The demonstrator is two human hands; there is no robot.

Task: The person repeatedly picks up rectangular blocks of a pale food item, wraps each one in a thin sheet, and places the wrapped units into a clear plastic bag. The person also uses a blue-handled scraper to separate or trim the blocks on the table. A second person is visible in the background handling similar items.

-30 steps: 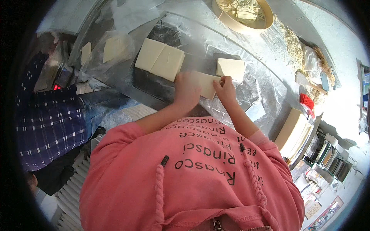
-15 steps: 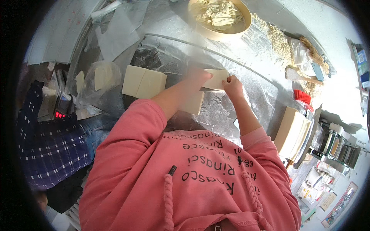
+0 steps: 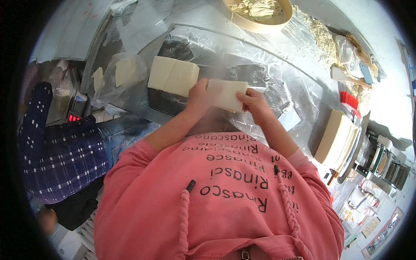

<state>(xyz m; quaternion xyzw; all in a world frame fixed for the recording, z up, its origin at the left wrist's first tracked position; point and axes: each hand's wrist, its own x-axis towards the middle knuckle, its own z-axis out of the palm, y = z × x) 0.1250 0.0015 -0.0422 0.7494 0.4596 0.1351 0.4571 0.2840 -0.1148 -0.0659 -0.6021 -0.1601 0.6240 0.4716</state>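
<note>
Both hands hold a pale cream stack of square dough wrappers [image 3: 229, 92] over the floured table, close to my body. My left hand [image 3: 199, 99] is closed on its left side, slightly blurred. My right hand [image 3: 255, 104] pinches its right edge, thumb toward me. A thin pale edge shows just under the held stack; the rest of what lies there is hidden. Two more stacks of wrappers [image 3: 173, 73] sit side by side to the left, almost touching my left hand.
A round basket of cut noodles [image 3: 261, 27] stands at the far side. At right are a red brush [image 3: 348, 99], a wooden paddle [image 3: 346, 78] and a large dough block [image 3: 333, 138]. Plastic-wrapped dough [image 3: 125, 73] lies left, near a seated person in a checked sleeve [image 3: 65, 160].
The stack in my hands has come toward me and left, and it now covers the stack nearer my body. My left forearm has drawn back, and the view has shifted slightly.
</note>
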